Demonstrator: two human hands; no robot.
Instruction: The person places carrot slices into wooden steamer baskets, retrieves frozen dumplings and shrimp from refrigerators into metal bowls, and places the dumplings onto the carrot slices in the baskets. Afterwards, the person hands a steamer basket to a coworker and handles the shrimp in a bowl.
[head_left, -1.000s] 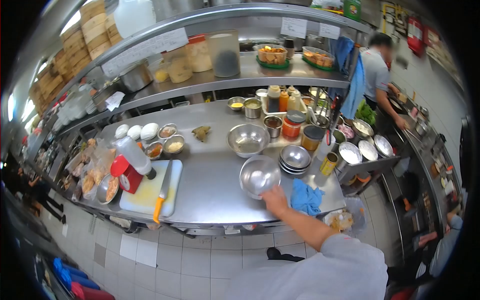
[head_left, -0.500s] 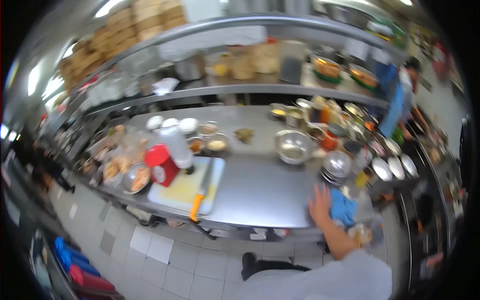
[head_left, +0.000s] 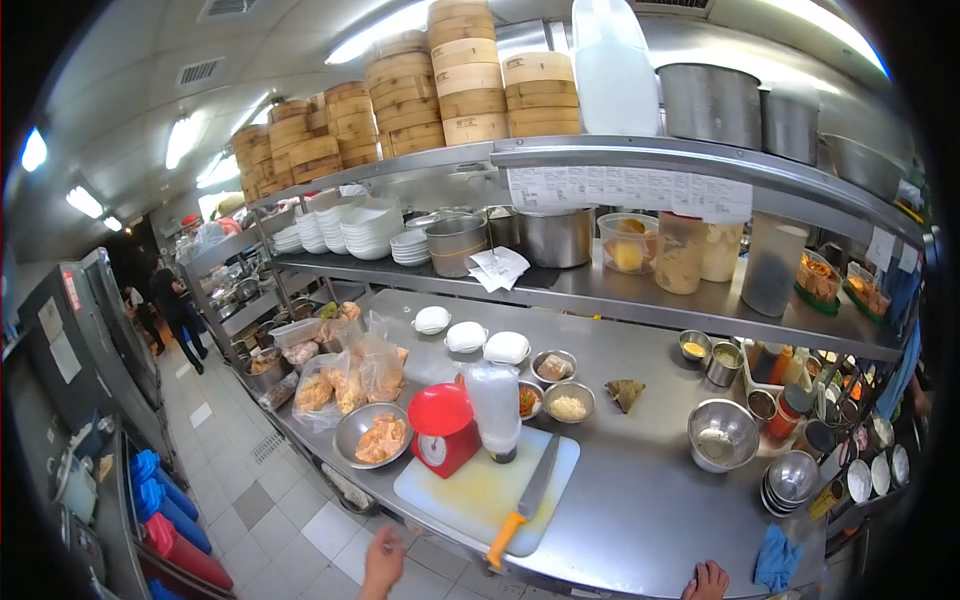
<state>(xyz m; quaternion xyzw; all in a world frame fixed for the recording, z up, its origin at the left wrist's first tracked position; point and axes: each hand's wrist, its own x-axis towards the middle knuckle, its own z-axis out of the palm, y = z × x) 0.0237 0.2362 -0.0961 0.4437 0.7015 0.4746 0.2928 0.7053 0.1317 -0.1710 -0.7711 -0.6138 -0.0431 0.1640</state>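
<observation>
My left hand (head_left: 383, 560) hangs in the air before the counter's front edge, holding nothing, its fingers loosely apart. Resting on the counter edge at the lower right, my right hand (head_left: 707, 580) has its fingers spread a little, left of a crumpled blue cloth (head_left: 777, 558). A white cutting board (head_left: 425, 490) lies nearest my left hand. On it are a knife (head_left: 540, 475) with an orange handle, a red scale (head_left: 443, 430) and a clear squeeze bottle (head_left: 494, 405) standing cap down. Left of the scale, a metal bowl (head_left: 347, 437) holds raw meat pieces (head_left: 381, 438).
Bagged raw meat (head_left: 335, 388) sits at the left. Behind the board are three white bowls (head_left: 466, 336) and small bowls of ingredients. A large metal bowl (head_left: 722, 436) and stacked bowls (head_left: 792, 480) stand at the right. Overhead, a shelf (head_left: 640, 300) carries pots and tubs. People stand far left.
The view has turned left and up, bringing more shelf into sight. My left hand has come into view; my right hand now appears lower in the frame, still near the blue cloth.
</observation>
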